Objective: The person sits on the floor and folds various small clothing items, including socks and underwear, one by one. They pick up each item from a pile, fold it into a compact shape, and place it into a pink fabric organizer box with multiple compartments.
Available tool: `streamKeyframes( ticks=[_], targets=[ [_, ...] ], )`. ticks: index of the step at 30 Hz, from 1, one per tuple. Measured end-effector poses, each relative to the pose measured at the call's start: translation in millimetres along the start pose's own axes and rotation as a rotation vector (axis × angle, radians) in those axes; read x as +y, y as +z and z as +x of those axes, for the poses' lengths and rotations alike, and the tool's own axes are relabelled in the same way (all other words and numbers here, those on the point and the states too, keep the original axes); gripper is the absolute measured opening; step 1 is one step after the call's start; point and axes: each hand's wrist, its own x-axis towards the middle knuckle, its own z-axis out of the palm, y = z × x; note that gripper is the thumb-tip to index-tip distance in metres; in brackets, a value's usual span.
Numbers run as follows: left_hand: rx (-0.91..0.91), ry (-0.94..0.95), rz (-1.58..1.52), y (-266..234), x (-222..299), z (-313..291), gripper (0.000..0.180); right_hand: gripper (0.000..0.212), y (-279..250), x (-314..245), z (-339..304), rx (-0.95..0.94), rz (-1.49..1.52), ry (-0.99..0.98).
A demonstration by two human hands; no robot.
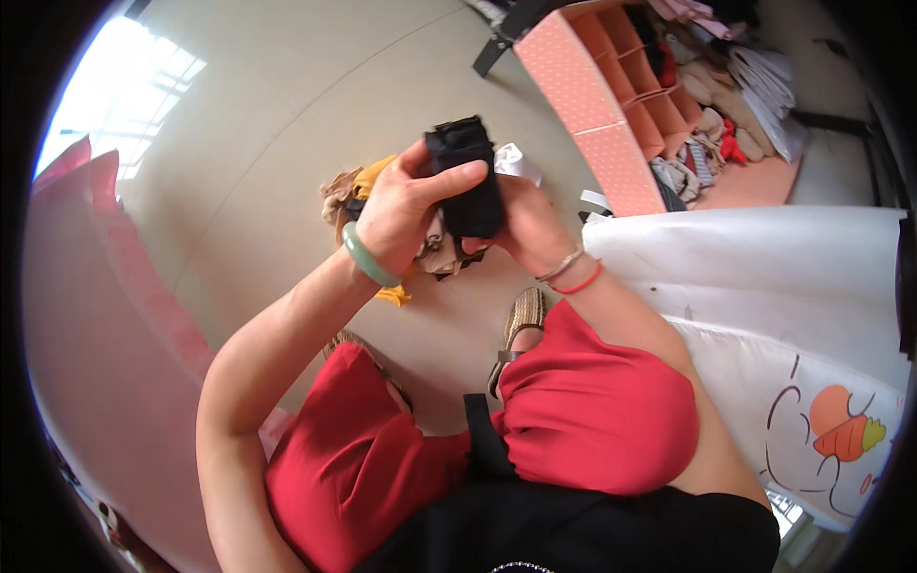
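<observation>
Both my hands grip a small folded bundle of black cloth [470, 205] in front of me, above the floor. My left hand [399, 208], below a green bangle, has its thumb laid across the bundle's front. Around its right side and lower edge closes my right hand [535, 224], its fingers partly hidden behind the cloth. Beneath the hands lies a loose heap of small clothes [441, 256], partly covered by them. A yellow piece [373, 176] and a white piece [521, 164] stick out of that heap.
A pink dotted storage box [571, 100] with compartments stands at the far right, several small clothes inside. Nearer on the right is a white fabric panel [745, 248] with a carrot print. A pale pink surface [110, 325] rises on the left. My sandaled foot [523, 320] is below the heap.
</observation>
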Motion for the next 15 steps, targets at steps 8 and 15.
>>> streamKeyframes(
  ticks=[8, 15],
  targets=[
    [0.184, 0.196, 0.004, 17.4, 5.3, 22.2, 0.045, 0.055, -11.4, -33.2, -2.1, 0.024, -0.139, -0.506],
    [0.073, 0.091, -0.097, 71.1, 17.1, 48.4, 0.053, 0.043, -8.4, -66.9, -25.1, 0.259, -0.340, -0.646]
  ],
)
